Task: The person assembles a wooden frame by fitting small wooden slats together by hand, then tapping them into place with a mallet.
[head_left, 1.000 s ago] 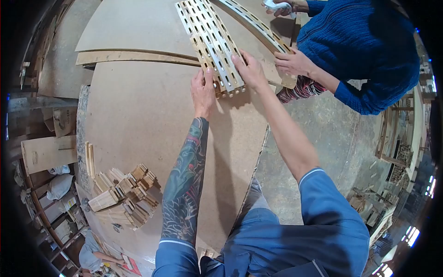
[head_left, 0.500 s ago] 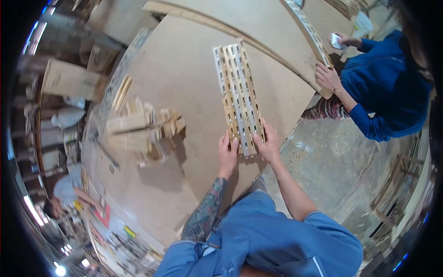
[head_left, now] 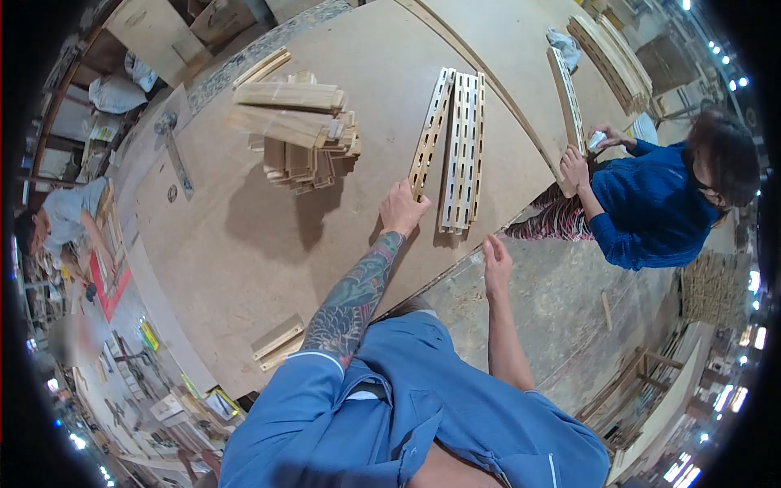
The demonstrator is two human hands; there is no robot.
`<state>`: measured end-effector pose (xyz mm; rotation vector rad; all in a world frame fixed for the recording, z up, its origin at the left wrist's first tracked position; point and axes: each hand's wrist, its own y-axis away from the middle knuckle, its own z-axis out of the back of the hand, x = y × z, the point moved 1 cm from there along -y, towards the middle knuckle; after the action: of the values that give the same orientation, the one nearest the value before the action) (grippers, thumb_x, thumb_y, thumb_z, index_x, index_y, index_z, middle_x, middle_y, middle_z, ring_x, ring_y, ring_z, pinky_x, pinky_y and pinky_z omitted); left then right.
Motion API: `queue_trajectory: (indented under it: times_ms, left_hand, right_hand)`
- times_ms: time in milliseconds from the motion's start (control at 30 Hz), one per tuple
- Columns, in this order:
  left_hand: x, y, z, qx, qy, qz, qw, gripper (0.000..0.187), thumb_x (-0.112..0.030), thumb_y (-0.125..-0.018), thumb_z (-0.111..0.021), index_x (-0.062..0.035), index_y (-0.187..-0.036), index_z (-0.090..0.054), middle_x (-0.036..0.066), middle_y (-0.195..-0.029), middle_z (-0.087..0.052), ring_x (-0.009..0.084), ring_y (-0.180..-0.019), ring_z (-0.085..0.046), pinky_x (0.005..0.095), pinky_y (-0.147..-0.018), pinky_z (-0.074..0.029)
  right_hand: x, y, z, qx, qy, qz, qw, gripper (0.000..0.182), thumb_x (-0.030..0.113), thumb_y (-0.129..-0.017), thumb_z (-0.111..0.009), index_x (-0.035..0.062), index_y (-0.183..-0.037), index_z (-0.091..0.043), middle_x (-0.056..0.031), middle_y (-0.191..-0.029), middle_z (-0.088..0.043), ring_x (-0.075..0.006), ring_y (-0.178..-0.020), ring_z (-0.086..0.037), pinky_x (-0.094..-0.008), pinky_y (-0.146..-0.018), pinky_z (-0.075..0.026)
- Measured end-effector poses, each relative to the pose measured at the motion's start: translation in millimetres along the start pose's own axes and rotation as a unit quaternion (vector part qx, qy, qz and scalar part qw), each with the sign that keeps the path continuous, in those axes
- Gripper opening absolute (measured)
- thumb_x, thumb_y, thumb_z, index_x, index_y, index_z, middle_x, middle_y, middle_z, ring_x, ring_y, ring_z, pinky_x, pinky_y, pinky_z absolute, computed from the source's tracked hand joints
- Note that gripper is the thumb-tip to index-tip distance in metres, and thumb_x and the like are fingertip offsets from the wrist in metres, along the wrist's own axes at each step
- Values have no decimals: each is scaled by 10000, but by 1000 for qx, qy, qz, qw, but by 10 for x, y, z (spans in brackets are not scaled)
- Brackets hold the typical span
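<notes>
My left hand (head_left: 404, 209) is closed around the near end of a slotted wooden strip (head_left: 432, 134), which angles away from me over the tabletop. Just right of it lies a group of similar slotted strips (head_left: 463, 154), pale-faced with rows of oblong slots, side by side. At their far ends the held strip and the group come close together; nearer me there is a gap. My right hand (head_left: 498, 264) holds nothing, fingers stretched, by the table edge and apart from the strips.
A stack of wooden slats (head_left: 305, 134) stands on the table (head_left: 358, 73) to the left. A long curved strip (head_left: 508, 98) lies across the far side. At right a co-worker (head_left: 651, 195) handles another slotted strip (head_left: 565, 98). Another person (head_left: 69, 224) works at far left.
Both hands held the strips together. One strip is now split off leftward in my left hand; the rest lie on the table. My right hand has let go and drawn back.
</notes>
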<state>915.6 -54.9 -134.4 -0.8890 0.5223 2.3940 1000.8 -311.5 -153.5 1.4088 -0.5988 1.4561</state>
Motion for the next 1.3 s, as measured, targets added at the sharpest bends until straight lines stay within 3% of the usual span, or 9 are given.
queue_trajectory:
  times_ms: [167, 200, 533, 600, 800, 933, 1133, 1200, 1300]
  left_hand:
    - [760, 633, 525, 24, -86, 3, 996, 433, -313, -769, -700, -93, -1137, -636, 181, -997, -673, 375, -955, -658, 495, -807, -532]
    - [989, 952, 773, 30, -82, 10, 996, 447, -306, -765, -707, -97, -1153, -629, 180, -1003, -676, 370, -953, -658, 493, -809, -531]
    - [3725, 3831, 3048, -151, -108, 176, 967, 482, -357, -776, -764, -136, -1184, -632, 149, -1058, -666, 346, -1016, -627, 461, -889, -498]
    - [4013, 4048, 3257, -160, -204, 307, 915, 504, -396, -789, -750, -117, -1188, -619, 171, -1080, -650, 372, -1027, -624, 479, -901, -488]
    - [4819, 3190, 3642, -334, -118, 371, 858, 578, -450, -781, -732, -56, -1172, -573, 211, -1070, -651, 406, -1029, -625, 511, -862, -495]
    - [5115, 2698, 4031, -349, -60, 418, 837, 644, -463, -762, -737, -23, -1198, -556, 230, -1143, -658, 392, -1087, -629, 503, -896, -502]
    - [5131, 3318, 4370, -415, -79, 360, 832, 801, -598, -792, -682, -24, -1335, -552, 212, -1154, -690, 382, -1058, -662, 497, -881, -521]
    - [5105, 3888, 4403, -355, -136, 397, 835, 676, -585, -835, -668, -65, -1266, -630, 205, -1081, -707, 372, -1016, -677, 483, -837, -531]
    - [4341, 4683, 4373, -398, -112, 348, 841, 409, -390, -850, -745, -84, -1117, -708, 171, -979, -706, 340, -930, -682, 444, -778, -536]
  right_hand:
    - [-281, 360, -30, 64, 66, -13, 996, 404, 283, -996, -622, 21, -1304, -624, -52, -1193, -669, -131, -975, -607, -279, -854, -485]
    - [-276, 422, -96, 74, 56, -40, 995, 391, 227, -988, -637, -37, -1275, -614, -108, -1208, -672, -180, -1145, -605, -316, -1008, -450]
    - [157, 1576, -1241, 217, 102, -6, 971, 431, 233, -1006, -618, -49, -1328, -573, -133, -1231, -646, -179, -1145, -608, -314, -949, -499]
    - [121, 1862, -1450, 245, 101, 14, 964, 422, 229, -1004, -622, -46, -1321, -580, -121, -1205, -656, -167, -1112, -612, -304, -929, -501]
    - [158, 2614, -1959, 316, 160, 56, 934, 357, 219, -995, -634, -8, -1271, -628, -50, -1055, -689, -104, -927, -607, -247, -832, -490]
    - [313, 2868, -2117, 355, 189, 93, 911, 339, 221, -986, -645, 9, -1250, -645, -19, -979, -685, -78, -862, -590, -233, -789, -484]
    - [303, 2809, -2074, 361, 193, 90, 908, 354, 219, -981, -651, 11, -1267, -637, -23, -1004, -684, -78, -873, -591, -238, -788, -488]
    - [403, 2847, -2049, 354, 192, 100, 910, 365, 228, -984, -647, 18, -1281, -629, -38, -1047, -695, -85, -897, -607, -264, -813, -499]
    - [584, 2871, -2052, 313, 250, 184, 897, 470, 194, -907, -720, 58, -1339, -593, -105, -1171, -681, -184, -1010, -622, -331, -909, -495]
